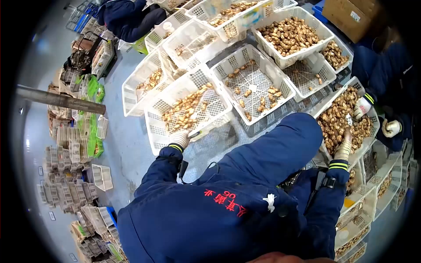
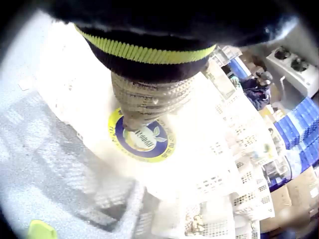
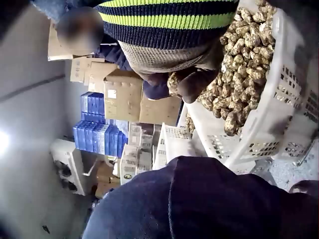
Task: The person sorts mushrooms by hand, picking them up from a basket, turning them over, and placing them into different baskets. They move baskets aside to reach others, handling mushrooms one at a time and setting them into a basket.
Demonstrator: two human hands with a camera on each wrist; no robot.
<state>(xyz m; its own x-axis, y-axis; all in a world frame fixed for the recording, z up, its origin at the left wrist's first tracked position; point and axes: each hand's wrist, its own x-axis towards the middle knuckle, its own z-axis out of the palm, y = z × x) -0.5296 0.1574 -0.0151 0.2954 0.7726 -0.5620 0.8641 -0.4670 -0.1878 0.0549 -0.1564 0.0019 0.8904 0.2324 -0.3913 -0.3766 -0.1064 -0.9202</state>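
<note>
My gloved left hand (image 1: 179,139) grips the near rim of a white perforated crate (image 1: 151,127) partly filled with brown mushrooms (image 1: 184,109). In the left wrist view its thumb lies over a round yellow and purple label (image 2: 162,144) on the crate wall. My gloved right hand (image 1: 343,149) is over a fuller crate (image 1: 372,125) heaped with mushrooms (image 1: 335,118). In the right wrist view, its dark bare-looking fingertips (image 3: 192,87) pinch a small brown mushroom (image 3: 173,83). Another person's gloved hand (image 1: 362,107) touches the same heap.
A crate (image 1: 219,65) with a few scattered mushrooms stands ahead, beside a well-filled crate (image 1: 280,61). The other person's second gloved hand (image 1: 391,128) is at the far right. Stacked crates (image 1: 66,162) and a pole (image 1: 61,100) stand left. Cardboard boxes (image 3: 122,94) are piled beyond.
</note>
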